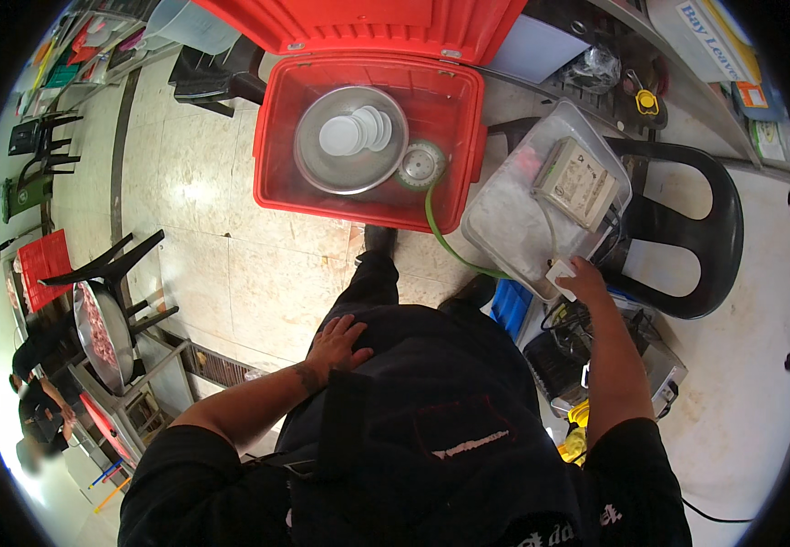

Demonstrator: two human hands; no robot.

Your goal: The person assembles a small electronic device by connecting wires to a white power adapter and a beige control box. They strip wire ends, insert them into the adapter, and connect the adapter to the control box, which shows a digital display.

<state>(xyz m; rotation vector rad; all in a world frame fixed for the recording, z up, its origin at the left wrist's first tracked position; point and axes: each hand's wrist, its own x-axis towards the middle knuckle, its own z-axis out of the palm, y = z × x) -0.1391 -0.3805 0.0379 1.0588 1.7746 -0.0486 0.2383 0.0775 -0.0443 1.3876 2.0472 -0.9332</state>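
Note:
My right hand [584, 281] is closed around a small white block-like piece [559, 273], its exact kind unclear, at the near corner of a translucent plastic tub [495, 214]. A pale cord seems to run from it toward a dusty white box-shaped device [580, 182] resting in the tub. My left hand [336, 348] lies flat on my dark apron near my thigh, fingers apart, holding nothing. Ahead stands an open red cooler box [372, 215]. Inside it are a steel basin [308, 150] bearing several round white discs [340, 136] and a round metal-and-green piece [420, 165].
A green hose [450, 244] curves from the cooler toward the tub. Black plastic chairs [728, 219] stand at right and left. Tangled black cables [564, 351] lie below my right hand. At left are a large basin of meat [99, 333] and another person [44, 410].

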